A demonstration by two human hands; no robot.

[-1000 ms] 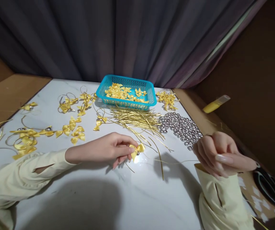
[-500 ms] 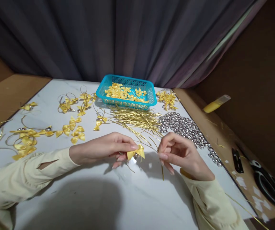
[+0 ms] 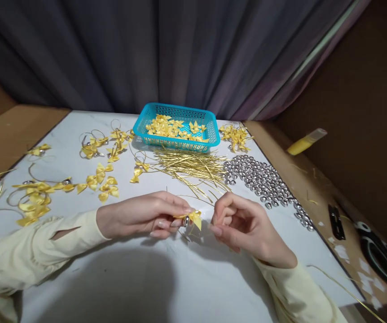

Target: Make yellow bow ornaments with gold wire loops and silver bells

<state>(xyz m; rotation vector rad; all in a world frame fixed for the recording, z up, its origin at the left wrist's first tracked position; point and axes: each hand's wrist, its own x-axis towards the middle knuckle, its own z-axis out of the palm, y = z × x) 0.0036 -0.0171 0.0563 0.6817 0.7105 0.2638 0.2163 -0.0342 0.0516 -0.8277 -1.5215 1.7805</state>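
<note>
My left hand (image 3: 149, 213) pinches a yellow ribbon bow (image 3: 195, 220) between thumb and fingers, just above the white tabletop. A small silver bell (image 3: 186, 220) sits against the bow's middle. From behind the bow, a thin gold cord (image 3: 193, 196) arcs over to my right hand (image 3: 239, 224), whose thumb and forefinger are pinched together on it, a short way right of the bow. The cord's end inside those fingers is hidden. Beyond my hands lies a pile of cut gold cords (image 3: 190, 165), with many silver bells (image 3: 261, 177) to its right.
A blue basket (image 3: 176, 142) of yellow bows stands at the back. Bows with bells and cord loops (image 3: 35, 197) are spread over the left, and another cluster (image 3: 235, 137) lies back right. Scissors (image 3: 378, 258), a black tool (image 3: 336, 222) and a yellow tube (image 3: 306, 141) lie along the right side.
The bow in my left hand has tilted, so the bell shows more from the side. My right hand has moved slightly left, closer to the bow, its fingers more curled.
</note>
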